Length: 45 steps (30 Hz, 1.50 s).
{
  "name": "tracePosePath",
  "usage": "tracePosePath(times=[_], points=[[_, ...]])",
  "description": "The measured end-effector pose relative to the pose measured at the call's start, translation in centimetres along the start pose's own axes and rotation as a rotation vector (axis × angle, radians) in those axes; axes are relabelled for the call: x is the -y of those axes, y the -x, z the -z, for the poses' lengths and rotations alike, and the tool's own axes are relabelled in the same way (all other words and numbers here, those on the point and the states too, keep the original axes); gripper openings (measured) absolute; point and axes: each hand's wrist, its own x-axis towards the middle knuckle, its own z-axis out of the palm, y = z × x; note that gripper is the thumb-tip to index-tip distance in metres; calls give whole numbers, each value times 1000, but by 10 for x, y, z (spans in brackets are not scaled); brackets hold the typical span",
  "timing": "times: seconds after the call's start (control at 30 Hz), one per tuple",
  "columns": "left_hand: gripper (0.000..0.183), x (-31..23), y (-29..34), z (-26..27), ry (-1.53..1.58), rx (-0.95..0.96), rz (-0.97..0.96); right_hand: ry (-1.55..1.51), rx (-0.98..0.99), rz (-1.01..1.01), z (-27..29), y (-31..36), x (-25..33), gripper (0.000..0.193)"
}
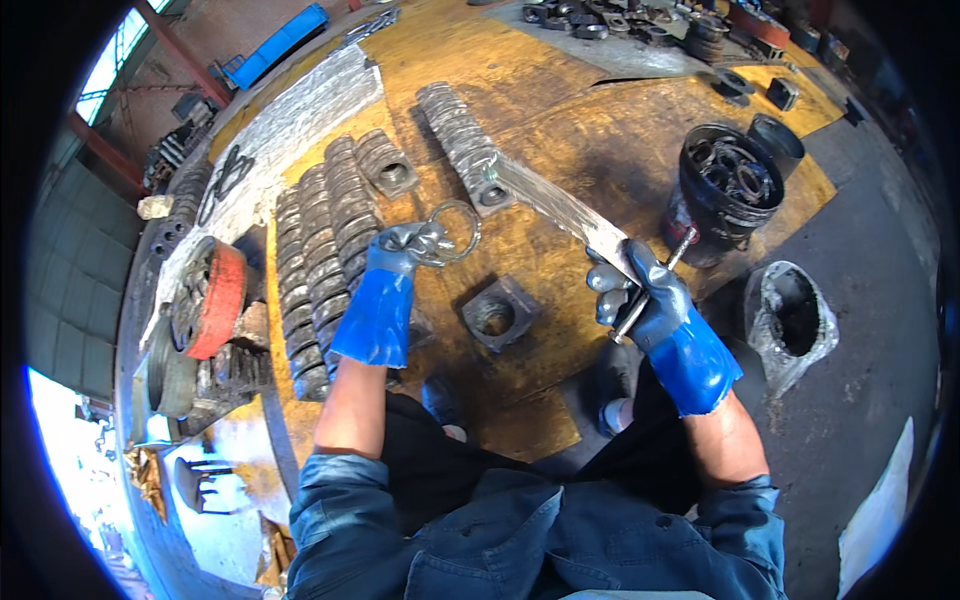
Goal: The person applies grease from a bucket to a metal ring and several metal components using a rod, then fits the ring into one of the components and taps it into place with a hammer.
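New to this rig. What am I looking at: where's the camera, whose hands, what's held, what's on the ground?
No machine here: a person is working in blue gloves. The one picture comes from a fisheye camera on their head, looking down, so straight edges bend near the rim.

The left hand holds a thin metal ring. The right hand grips a long, flat grey bar; a thin rod also crosses that fist, but whether they're joined is unclear.

On the stained yellow surface lie a square block with a hole, rows of dark ribbed parts and a black bucket containing rings.
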Motion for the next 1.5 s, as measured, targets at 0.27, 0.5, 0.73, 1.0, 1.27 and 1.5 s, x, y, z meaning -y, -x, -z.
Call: tracePosePath(times=[0.27,0.5,0.73,1.0,1.27,1.5], points=[[26,17,-7,21,-281,57,-54,-97,-74,393,2,41,101,28],[31,32,-34,72,-729,201,-147,391,-600,576,156,148,171,40],[36,15,-32,39,-1096,255,6,1647,-1501,304,330,232,106,33],[37,34,-28,38,-763,148,18,2131,-1427,-318,372,231,65,39],[38,50,-14,44,-461,90,64,2370,-1232,-301,356,270,18,37],[39,60,-9,42,-196,66,92,1327,-1420,-101,323,308,48,41]])
